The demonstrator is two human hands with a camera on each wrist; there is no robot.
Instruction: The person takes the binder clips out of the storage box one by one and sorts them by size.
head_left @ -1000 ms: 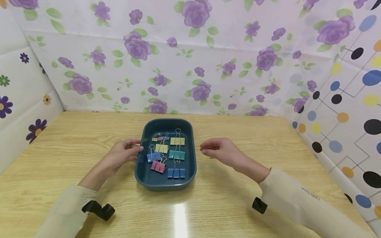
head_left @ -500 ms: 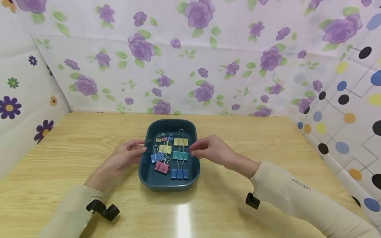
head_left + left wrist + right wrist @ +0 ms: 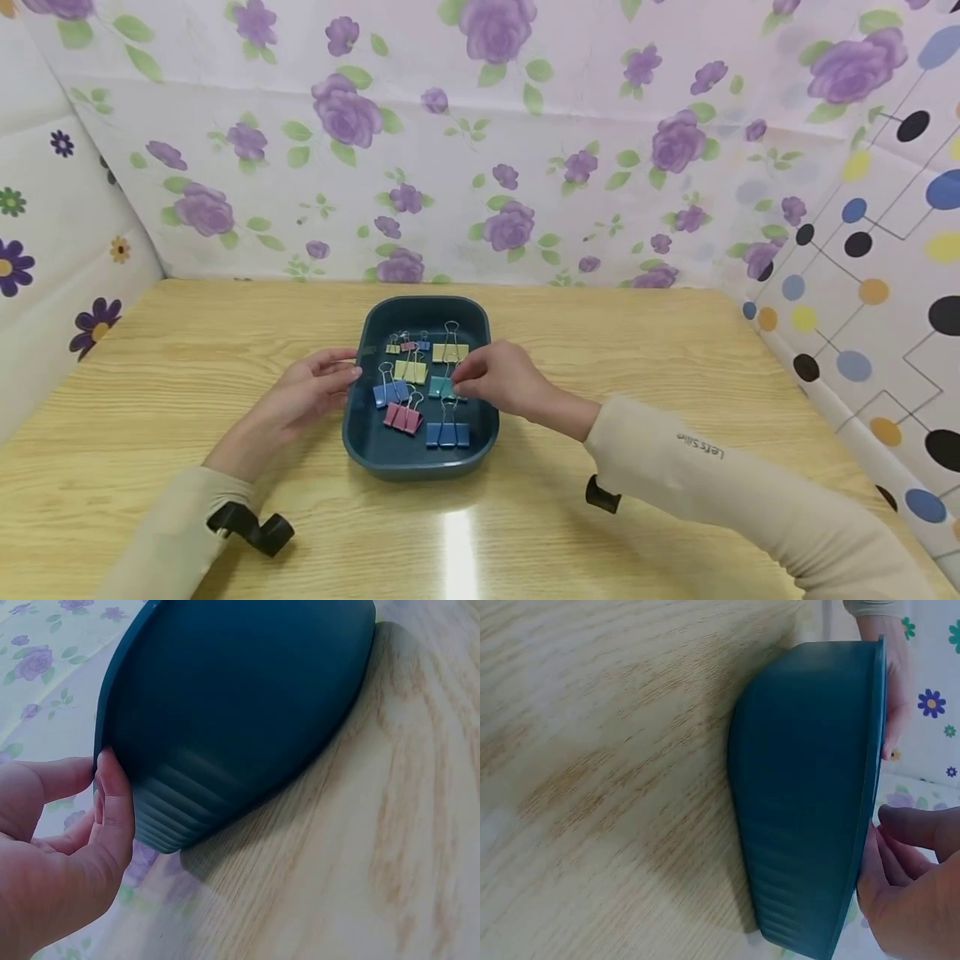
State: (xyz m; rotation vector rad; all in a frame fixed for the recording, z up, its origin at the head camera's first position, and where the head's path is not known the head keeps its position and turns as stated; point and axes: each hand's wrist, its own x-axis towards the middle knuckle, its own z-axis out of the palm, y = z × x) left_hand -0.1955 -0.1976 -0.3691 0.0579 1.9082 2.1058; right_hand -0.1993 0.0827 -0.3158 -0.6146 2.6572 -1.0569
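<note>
A dark teal plastic tray (image 3: 420, 462) stands on the table with several binder clips lying in it. My left hand (image 3: 315, 392) holds the tray's left rim between thumb and fingers, plain in the left wrist view. My right hand (image 3: 498, 379) reaches over the right rim, its thumb and fingertips at the green binder clip (image 3: 438, 387) and partly covering it. In the right wrist view the tray wall hides the clips from that hand (image 3: 911, 877). Around it lie a large yellow binder clip (image 3: 450, 352) behind and a large blue binder clip (image 3: 447, 435) in front.
In the tray's left half lie a mid-sized yellow clip (image 3: 411, 372), a blue clip (image 3: 391, 393) and a pink clip (image 3: 403, 418). Tiny clips (image 3: 408, 345) sit behind them. A flowered cloth (image 3: 480, 167) hangs behind the wooden table (image 3: 600, 333).
My right hand has moved left, from beside the tray to over its right rim, down to the green clip. The left hand keeps its place on the tray.
</note>
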